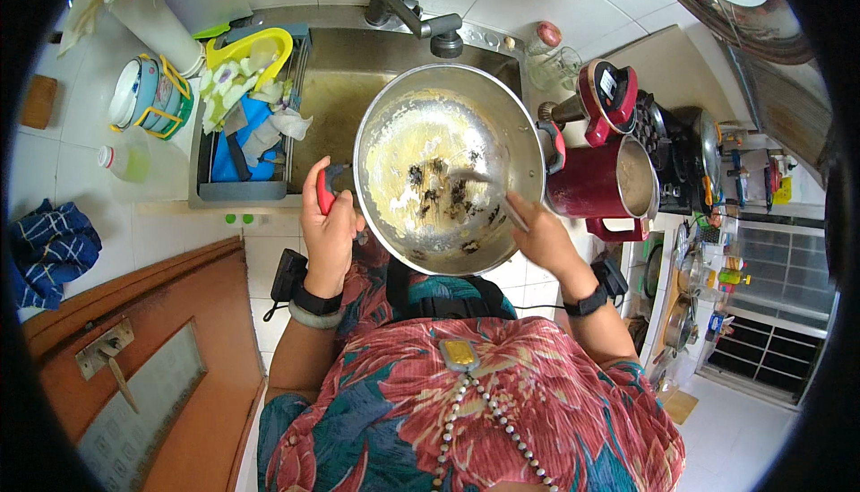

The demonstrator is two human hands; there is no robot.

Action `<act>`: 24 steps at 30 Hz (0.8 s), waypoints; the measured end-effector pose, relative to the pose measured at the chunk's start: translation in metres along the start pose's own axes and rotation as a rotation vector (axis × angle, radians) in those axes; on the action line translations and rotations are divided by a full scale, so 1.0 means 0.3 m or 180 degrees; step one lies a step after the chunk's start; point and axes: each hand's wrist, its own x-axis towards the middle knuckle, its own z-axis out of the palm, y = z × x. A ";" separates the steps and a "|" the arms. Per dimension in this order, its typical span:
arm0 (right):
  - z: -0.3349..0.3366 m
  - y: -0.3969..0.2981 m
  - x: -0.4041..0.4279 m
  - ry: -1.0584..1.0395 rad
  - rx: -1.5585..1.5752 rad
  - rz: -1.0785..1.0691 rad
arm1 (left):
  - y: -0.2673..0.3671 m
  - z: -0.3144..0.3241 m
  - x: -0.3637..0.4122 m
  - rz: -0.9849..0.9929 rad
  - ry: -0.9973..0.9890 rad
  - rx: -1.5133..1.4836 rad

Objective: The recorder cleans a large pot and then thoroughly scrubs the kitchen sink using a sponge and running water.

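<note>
A two-handled steel pan (403,122) is tilted in front of me at the near edge of the sink, its inside facing up. Pale yellow residue coats the bottom, and black burnt patches (458,191) are scattered over it. My left hand (329,233) grips the red-and-black side handle (327,189). In my right hand (545,233) is a metal utensil, likely a spoon (474,176), whose blurred head lies against the pan's inside. The opposite handle (555,146) points right, towards a dark red jug.
Behind the pan lies a steel sink (329,109) under a black faucet (445,38). A rack with a yellow basket (282,48) and cloths (252,136) occupies its left side. At right stand the dark red jug (581,183), its motor head (610,99) and glass jars (543,65). A wooden door (222,351) is at lower left.
</note>
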 end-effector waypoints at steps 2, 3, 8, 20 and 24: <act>-0.059 -0.005 0.084 -0.0644 0.0754 0.0971 | -0.001 -0.008 -0.003 -0.0007 -0.0015 0.0022; -0.089 -0.014 0.112 -0.1278 0.1489 0.1959 | -0.006 -0.005 -0.005 0.0015 0.0036 0.0051; -0.133 0.082 0.106 -0.1781 0.1605 0.1981 | -0.002 -0.008 -0.020 -0.0008 0.0154 0.0181; -0.070 0.014 0.118 -0.2406 0.2813 0.2395 | -0.013 -0.022 -0.023 0.0104 0.0052 0.0288; -0.101 0.087 0.113 -0.2451 0.2316 0.2291 | -0.011 -0.031 -0.022 0.0057 -0.0031 0.0347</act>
